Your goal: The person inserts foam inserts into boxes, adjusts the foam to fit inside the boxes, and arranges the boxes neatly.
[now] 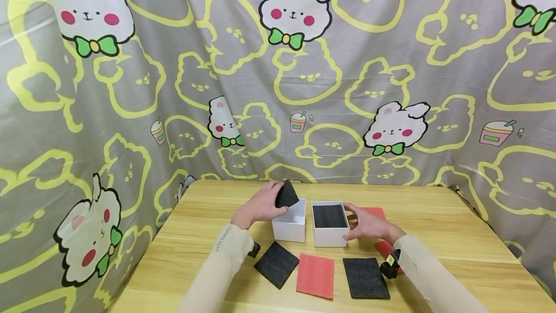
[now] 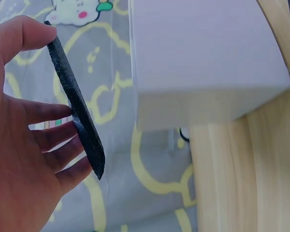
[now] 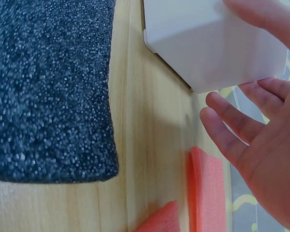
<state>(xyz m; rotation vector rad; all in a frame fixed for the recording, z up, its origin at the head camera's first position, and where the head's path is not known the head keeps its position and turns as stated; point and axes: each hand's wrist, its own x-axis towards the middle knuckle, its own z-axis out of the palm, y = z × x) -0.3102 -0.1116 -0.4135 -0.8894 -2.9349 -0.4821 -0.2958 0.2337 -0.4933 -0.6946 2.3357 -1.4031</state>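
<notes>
My left hand [image 1: 262, 202] pinches a black foam square [image 1: 286, 195] between thumb and fingers, tilted over the left white box [image 1: 288, 232]. From the left wrist view, the foam [image 2: 77, 101] appears edge-on, with the thumb at one end and fingertips along its face. The inside of the left box shows white below it. Beside it stands the right white box [image 1: 330, 237], with a black foam square [image 1: 328, 216] lying inside near the rim. My right hand [image 1: 367, 223] holds this box by its right side, thumb at the front corner and fingers toward the back.
In front of the boxes lie a black square [image 1: 277, 264], a red square [image 1: 315, 276] and another black square [image 1: 367, 278]. Red foam pieces [image 1: 374, 213] lie behind and below the right forearm. A patterned curtain [image 1: 304, 86] hangs behind the wooden table [image 1: 460, 235].
</notes>
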